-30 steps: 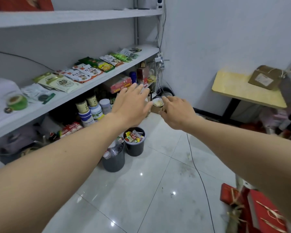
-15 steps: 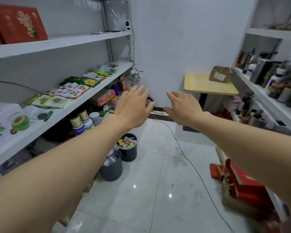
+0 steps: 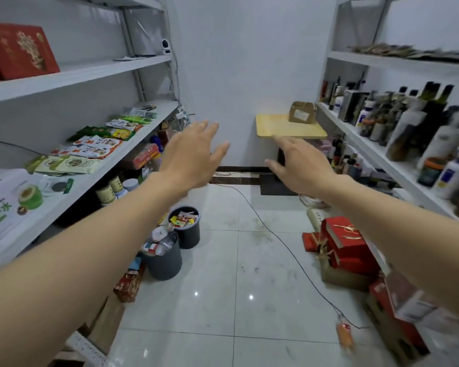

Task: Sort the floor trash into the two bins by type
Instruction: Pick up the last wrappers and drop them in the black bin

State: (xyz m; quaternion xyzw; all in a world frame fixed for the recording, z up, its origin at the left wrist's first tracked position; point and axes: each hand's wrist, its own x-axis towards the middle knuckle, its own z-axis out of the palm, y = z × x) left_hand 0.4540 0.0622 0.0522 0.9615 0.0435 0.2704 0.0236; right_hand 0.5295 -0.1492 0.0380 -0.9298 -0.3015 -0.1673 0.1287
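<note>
Two dark round bins stand on the white tile floor by the left shelves. The nearer grey bin (image 3: 164, 263) holds plastic bottles. Behind it, the black bin (image 3: 188, 235) holds colourful wrappers. My left hand (image 3: 190, 152) is stretched out in the air above the bins, fingers straight, holding nothing. To the right, level with it, my right hand (image 3: 298, 165) is also stretched forward with straight fingers and holds nothing. Both hands are well above the floor.
Shelves with snack packets (image 3: 90, 149) line the left wall, shelves with bottles (image 3: 419, 128) the right. Red gift boxes (image 3: 347, 247) are stacked at the right floor edge. A black cable (image 3: 281, 239) crosses the tiles to an orange plug (image 3: 343, 335). A yellow table (image 3: 286, 127) stands at the back.
My view has swung right and back, showing the right shelves. The paper cup near my right hand a second ago is out of sight. Both hands stay outstretched and have spread apart.
</note>
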